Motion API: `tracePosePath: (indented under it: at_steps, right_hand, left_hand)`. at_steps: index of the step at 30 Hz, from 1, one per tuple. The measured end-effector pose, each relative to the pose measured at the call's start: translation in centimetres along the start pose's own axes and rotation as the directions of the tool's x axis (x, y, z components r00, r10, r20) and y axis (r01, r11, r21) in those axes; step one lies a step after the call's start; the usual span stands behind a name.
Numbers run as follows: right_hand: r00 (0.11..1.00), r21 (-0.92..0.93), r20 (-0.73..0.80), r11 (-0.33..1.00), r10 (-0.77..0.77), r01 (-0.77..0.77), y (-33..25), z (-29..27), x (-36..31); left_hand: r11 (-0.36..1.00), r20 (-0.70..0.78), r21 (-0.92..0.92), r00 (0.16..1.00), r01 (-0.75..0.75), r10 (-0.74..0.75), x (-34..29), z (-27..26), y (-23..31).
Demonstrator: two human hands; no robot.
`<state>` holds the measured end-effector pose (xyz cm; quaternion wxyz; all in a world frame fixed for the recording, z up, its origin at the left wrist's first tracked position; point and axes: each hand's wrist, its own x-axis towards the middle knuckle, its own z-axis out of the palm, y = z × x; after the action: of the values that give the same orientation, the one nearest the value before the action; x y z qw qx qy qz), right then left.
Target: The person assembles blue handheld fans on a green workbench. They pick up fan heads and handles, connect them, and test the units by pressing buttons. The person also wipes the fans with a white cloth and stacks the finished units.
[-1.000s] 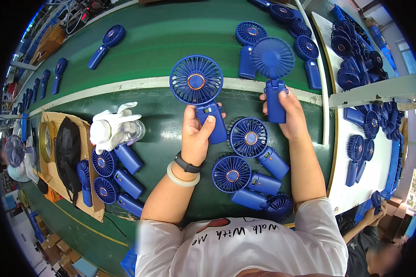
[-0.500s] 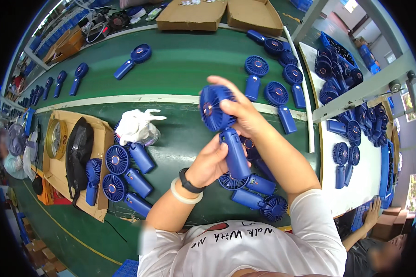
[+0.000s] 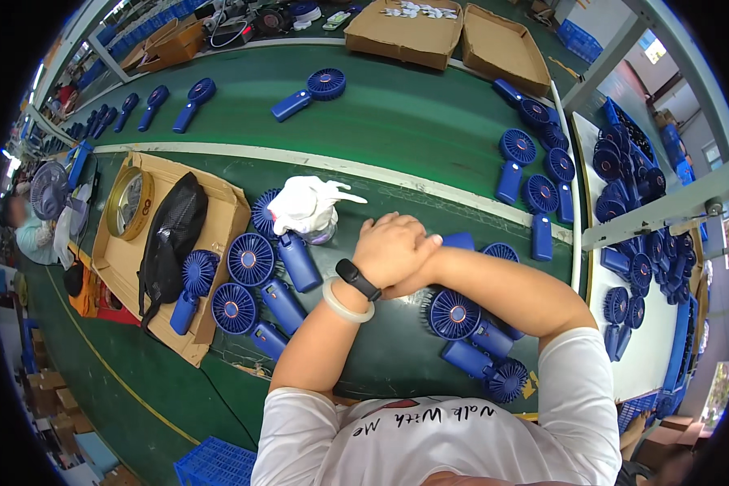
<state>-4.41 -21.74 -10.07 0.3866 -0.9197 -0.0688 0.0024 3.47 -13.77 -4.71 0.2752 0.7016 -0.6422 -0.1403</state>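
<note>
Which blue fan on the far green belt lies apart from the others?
The blue fan with its head right, handle slanting lower left: it lies alone between the row of fans leftward and the fan cluster rightward.

Black lettering [image 3: 436, 420] (a handwritten style) crosses the white shirt [image 3: 502, 454].

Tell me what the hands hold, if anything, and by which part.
It cannot be told: the left hand and right hand overlap, hiding each grip, and no held thing shows clearly between them.
</note>
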Motion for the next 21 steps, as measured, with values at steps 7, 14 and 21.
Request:
tracePosePath:
  at_steps: [7,14,21]
  right_hand:
    - [0.998,0.007,-0.025,0.998,0.056,-0.056,-0.8,1.8,-0.8]
    - [0.908,-0.103,-0.355,0.975,-0.222,0.198,-1.5,1.7,-0.4]
    - [0.734,0.411,-0.663,0.891,0.148,0.192,-5.7,-7.7,-4.4]
  left_hand:
    - [0.990,-0.281,0.041,0.949,-0.138,0.144,-2.1,1.3,-0.1]
    - [0.968,-0.354,0.154,0.903,-0.200,0.243,-2.9,1.9,1.0]
    - [0.854,-0.422,-0.520,0.876,-0.025,-0.232,-6.2,1.1,3.4]
